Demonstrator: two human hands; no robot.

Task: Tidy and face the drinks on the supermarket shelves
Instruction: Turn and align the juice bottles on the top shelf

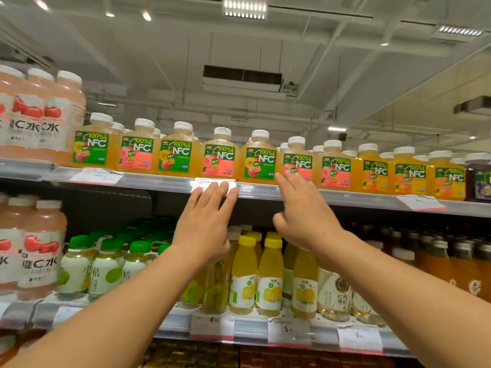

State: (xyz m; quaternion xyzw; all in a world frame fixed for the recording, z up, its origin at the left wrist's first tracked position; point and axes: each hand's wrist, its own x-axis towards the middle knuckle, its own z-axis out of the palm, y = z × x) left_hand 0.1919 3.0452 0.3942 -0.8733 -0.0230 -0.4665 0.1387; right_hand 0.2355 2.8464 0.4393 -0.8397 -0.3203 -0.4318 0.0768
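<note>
Both hands reaching up to the top shelf rail (265,191), facing the NFC juice row (265,158). Left hand (204,221) spread flat, straight fingertips (224,185) lying over the white price tag (215,185) on the rail, gripping nothing. Right hand (303,208) open too, fingers loosely extended, index tip just at the base of an apple NFC bottle (259,158), not closed on it. Row sitting directly above both hands, labels mostly frontward. Judging next move: right hand needs to wrap a bottle and pull or twist it flush with the rail. Bottles squat, squarish clear plastic, white ribbed caps, glossy green labels, likely slippery. Slimmer yellow-capped bottles (268,274) below the wrists
</note>
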